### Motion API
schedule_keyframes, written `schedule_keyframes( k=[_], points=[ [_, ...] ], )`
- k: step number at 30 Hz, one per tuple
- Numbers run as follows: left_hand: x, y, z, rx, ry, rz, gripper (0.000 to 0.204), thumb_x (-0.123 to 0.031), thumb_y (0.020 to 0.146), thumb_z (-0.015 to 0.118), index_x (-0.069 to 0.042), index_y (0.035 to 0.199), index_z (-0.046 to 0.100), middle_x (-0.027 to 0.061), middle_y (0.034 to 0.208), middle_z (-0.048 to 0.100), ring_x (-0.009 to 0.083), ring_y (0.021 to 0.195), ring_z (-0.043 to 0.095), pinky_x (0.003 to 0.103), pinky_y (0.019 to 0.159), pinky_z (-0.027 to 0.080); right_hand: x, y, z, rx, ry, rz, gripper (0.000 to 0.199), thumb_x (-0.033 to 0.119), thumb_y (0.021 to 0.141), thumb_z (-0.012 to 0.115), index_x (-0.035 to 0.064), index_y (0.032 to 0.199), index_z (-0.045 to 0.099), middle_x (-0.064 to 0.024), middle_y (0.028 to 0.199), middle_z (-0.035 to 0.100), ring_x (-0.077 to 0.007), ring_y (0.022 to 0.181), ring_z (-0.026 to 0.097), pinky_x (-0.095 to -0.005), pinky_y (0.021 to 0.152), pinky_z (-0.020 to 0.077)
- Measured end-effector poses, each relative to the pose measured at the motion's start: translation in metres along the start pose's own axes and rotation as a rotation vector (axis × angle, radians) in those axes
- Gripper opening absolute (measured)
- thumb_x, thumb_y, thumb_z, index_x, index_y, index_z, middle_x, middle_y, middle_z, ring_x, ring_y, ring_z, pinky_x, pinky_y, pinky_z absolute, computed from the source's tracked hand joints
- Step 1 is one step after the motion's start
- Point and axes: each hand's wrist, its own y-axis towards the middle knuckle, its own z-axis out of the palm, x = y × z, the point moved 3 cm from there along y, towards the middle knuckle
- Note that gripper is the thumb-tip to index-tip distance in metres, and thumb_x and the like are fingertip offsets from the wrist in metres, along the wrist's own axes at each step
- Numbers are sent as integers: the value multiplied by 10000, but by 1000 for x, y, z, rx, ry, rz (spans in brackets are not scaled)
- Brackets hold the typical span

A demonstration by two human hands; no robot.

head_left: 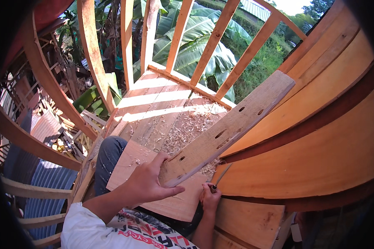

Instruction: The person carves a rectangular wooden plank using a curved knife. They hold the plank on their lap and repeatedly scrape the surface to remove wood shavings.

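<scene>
My left hand [147, 181] grips the near end of a long wooden plank [230, 128], thumb on one side and fingers on the other. The plank slants up and away to the right, with several dark oval holes along its face. Low on the right, my right hand [211, 199] is closed round a slim hand tool [223, 175] with a dark handle and a long thin metal shaft. Whether it is a chisel or a screwdriver I cannot tell. The shaft points up and away, apart from the plank. Across my lap lies a flat wooden board [176, 205], below the plank's near end.
Curled wood shavings [183, 128] cover the plank floor [141, 116] ahead. Upright wooden posts [205, 45] form a railing at the front and left. A curved panelled wooden wall [303, 166] stands close on the right. Scrap wood and corrugated sheets [50, 186] lie beyond the left railing.
</scene>
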Motion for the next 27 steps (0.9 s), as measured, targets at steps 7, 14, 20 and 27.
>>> schedule_keyframes(
  k=[7, 14, 20, 27],
  points=[
    [13, 0, 4, 91, -255, -64, 729, -334, 682, 844, -22, 1215, 456, 145, 1006, 620, 209, 935, 615, 312, 821, 472, 1, 0, 0, 2, -63, -9, 115, 60, 888, 615, 49, 804, 536, 23, 474, 408, -73, 323, 357, -244, 324, 288],
    [20, 3, 6, 133, -393, -91, 723, -252, 684, 852, -25, 1241, 451, 98, 1104, 550, 152, 1058, 526, 281, 915, 405, -11, 2, -3, -71, -86, -80, 156, 82, 895, 612, 59, 780, 509, 27, 470, 398, -65, 322, 349, -244, 319, 283],
    [28, 3, 1, 79, -366, -12, 725, -221, 683, 844, -26, 1248, 436, 88, 1081, 548, 147, 1058, 521, 276, 911, 402, -11, 2, -3, -62, -101, -105, 173, 104, 897, 613, 57, 767, 509, 31, 458, 384, -61, 315, 343, -245, 311, 276],
    [34, -1, -6, -46, -104, 24, 742, -338, 688, 826, -24, 1208, 400, 215, 1001, 623, 340, 922, 653, 383, 816, 496, -2, 1, 3, -69, -53, -64, 175, 119, 905, 606, 57, 771, 512, 30, 450, 382, -68, 307, 342, -247, 304, 271]
  ],
)
